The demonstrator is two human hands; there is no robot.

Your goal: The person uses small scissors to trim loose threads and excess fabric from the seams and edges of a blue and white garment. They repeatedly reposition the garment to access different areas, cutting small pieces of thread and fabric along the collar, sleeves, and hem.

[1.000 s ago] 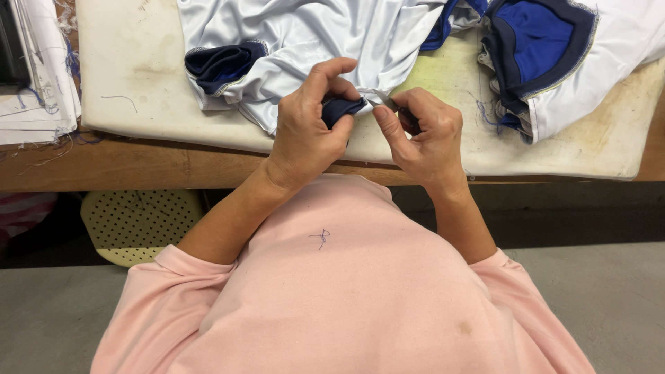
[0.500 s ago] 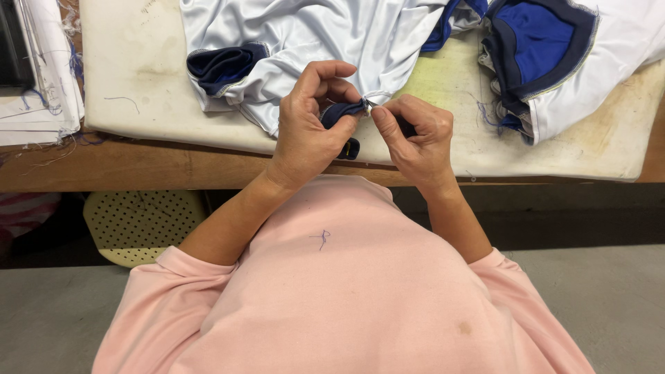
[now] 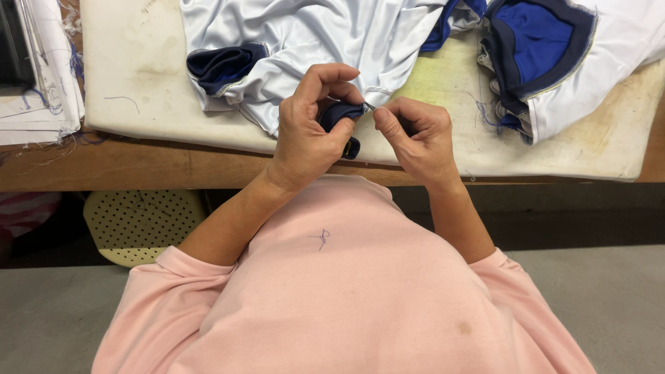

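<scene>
Left hand at centre frame, fingers curled shut around a dark navy cuff of the pale silver-white garment spread across the upper middle of the frame. Right hand just beside it, fingers pinched closed on a small thin metal tool, tip touching the cuff edge. Hard to tell what kind of tool, too small. Looked like thread trimming on that cuff, somewhere mid-way: other navy cuff lay loose at upper left on the padded counter, couldn't tell whether already done. Second garment with blue lining sat untouched-looking at upper right. Stray thread bits scattered over the padding and one on the pink shirt. Stack of papers at far left.

Versus half a second earlier: barely any change. Both hands kept the same grips, same spot over the counter edge, cuff maybe turned a touch, tool tip pressed closer into the fabric.
</scene>
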